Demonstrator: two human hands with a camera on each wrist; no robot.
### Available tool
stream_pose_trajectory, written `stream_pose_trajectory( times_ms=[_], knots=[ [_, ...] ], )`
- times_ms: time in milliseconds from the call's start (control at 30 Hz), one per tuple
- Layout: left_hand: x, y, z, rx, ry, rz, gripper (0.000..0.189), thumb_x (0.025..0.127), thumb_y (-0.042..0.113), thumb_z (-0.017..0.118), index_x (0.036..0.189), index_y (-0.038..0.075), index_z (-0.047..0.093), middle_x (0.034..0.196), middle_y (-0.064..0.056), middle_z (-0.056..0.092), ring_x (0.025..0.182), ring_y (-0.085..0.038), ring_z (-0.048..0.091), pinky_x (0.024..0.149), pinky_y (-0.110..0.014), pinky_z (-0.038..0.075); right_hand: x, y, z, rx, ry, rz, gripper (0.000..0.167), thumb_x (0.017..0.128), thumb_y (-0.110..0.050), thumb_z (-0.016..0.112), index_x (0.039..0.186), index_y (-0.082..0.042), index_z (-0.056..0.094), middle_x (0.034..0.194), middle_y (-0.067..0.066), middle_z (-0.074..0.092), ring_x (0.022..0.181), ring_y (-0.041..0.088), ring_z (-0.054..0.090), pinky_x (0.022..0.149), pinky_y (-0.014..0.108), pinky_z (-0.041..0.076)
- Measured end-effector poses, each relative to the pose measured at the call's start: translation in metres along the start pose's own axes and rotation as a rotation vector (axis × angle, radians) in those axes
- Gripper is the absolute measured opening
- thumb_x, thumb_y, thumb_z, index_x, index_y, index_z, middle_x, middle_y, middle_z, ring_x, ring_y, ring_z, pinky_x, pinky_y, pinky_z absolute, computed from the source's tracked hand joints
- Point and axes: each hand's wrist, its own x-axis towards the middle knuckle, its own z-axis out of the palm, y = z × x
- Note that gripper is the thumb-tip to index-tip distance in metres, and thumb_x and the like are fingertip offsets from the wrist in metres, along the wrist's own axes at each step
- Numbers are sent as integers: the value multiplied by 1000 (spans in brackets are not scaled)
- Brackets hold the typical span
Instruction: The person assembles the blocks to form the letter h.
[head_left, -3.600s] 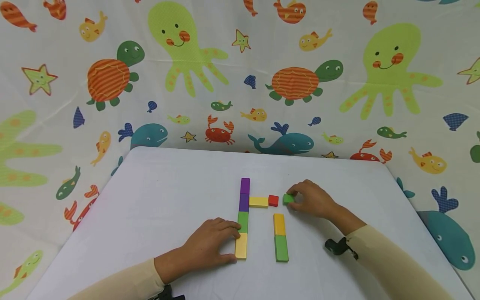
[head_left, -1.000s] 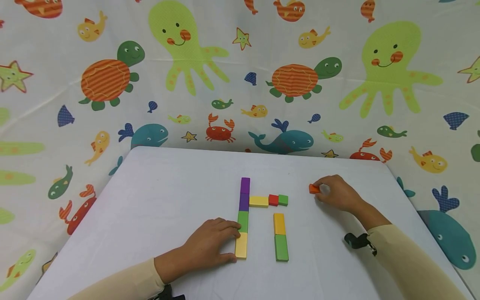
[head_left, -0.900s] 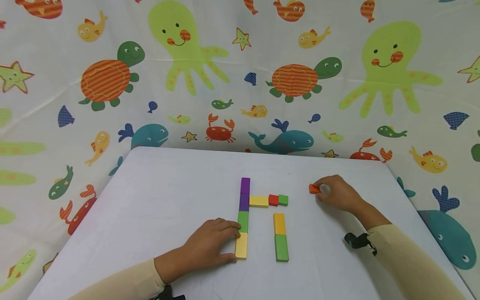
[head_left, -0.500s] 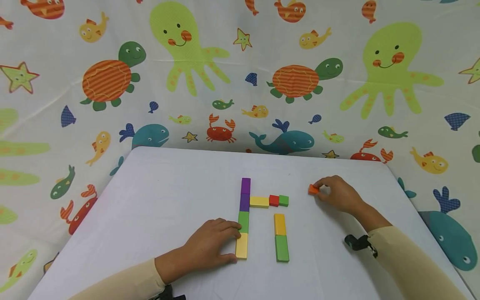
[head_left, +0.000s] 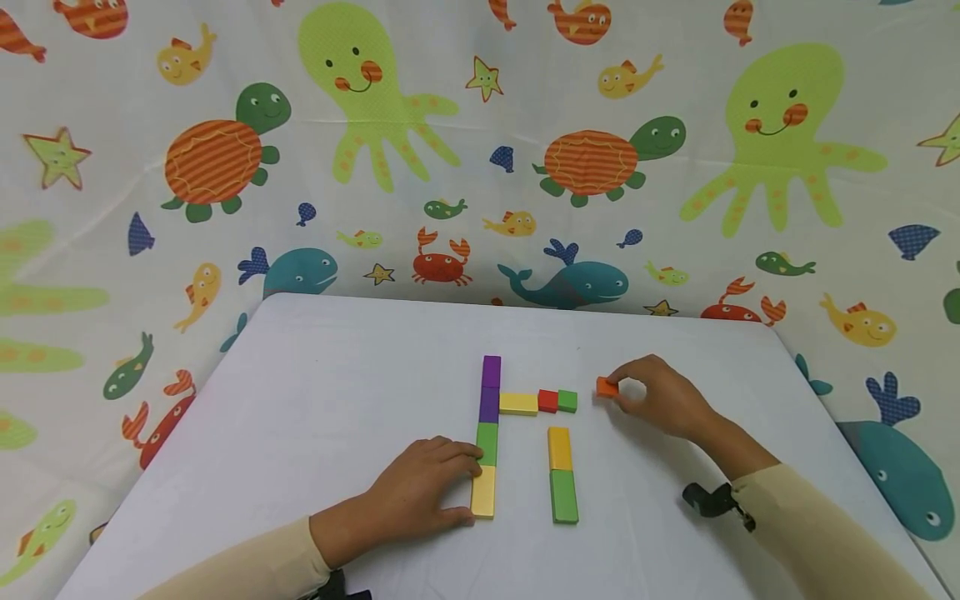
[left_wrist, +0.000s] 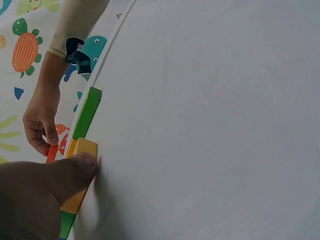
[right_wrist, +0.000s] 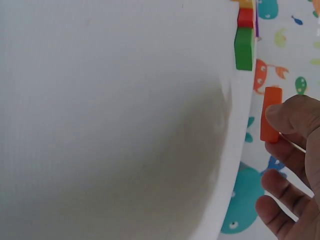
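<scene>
My right hand (head_left: 667, 398) pinches an orange block (head_left: 607, 387) between thumb and fingers, right of the block row. In the right wrist view the orange block (right_wrist: 270, 115) shows as a slim piece under the thumb. My left hand (head_left: 416, 487) lies along the left side of a column, its fingers touching a green block (head_left: 487, 444) and its thumb at the low end of a pale yellow block (head_left: 483, 493). Two purple blocks (head_left: 491, 389) top the column. From there a yellow block (head_left: 519, 404), a red cube (head_left: 548, 401) and a green cube (head_left: 567, 402) run right.
A second, shorter column has an orange-yellow block (head_left: 559, 449) above a green block (head_left: 564, 497), below the red and green cubes with a gap between. Everything lies on a white table (head_left: 360, 358). Behind hangs a cloth (head_left: 465, 133) printed with sea animals.
The green cube, earlier in my right hand, now sits against the red cube. My right hand then took the orange block farther right and has carried it left. My left hand has stayed put.
</scene>
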Motion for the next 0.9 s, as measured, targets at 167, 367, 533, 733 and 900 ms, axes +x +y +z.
stream_pose_trajectory(
  times_ms=[167, 367, 533, 733, 900],
  knots=[
    [0, 1, 0, 0, -4, -2, 48, 81, 45, 86, 119, 21, 69, 138, 7, 60, 124, -15, 55, 101, -43, 47, -2, -8, 5, -7, -4, -29, 32, 86, -18, 84, 117, -19, 76, 115, -1, 69, 118, 29, 55, 96, 54, 52],
    [0, 0, 1, -2, 1, 6, 48, 82, 45, 86, 119, 21, 69, 137, 7, 60, 123, -15, 55, 100, -43, 47, -6, -19, 10, -17, -17, -70, 31, 86, -19, 84, 116, -21, 77, 112, -6, 70, 114, 24, 57, 92, 48, 55],
    [0, -1, 2, 5, 21, 14, 49, 81, 46, 86, 119, 21, 68, 137, 7, 60, 122, -15, 55, 100, -43, 48, -8, -26, 15, -28, -22, -114, 30, 86, -20, 84, 114, -23, 77, 111, -8, 68, 112, 20, 58, 93, 45, 55],
    [0, -1, 2, -3, 21, 16, 49, 81, 46, 86, 119, 21, 68, 137, 8, 60, 122, -14, 55, 100, -42, 47, -10, -31, 21, -30, -25, -143, 28, 85, -21, 85, 112, -25, 77, 110, -10, 67, 111, 18, 57, 92, 42, 56],
    [0, -1, 3, -4, 8, 10, 48, 81, 45, 86, 119, 21, 68, 138, 8, 60, 123, -14, 55, 101, -42, 47, -11, -36, 25, -31, -31, -158, 27, 85, -22, 86, 110, -24, 78, 109, -11, 68, 110, 17, 57, 90, 41, 57]
  ],
)
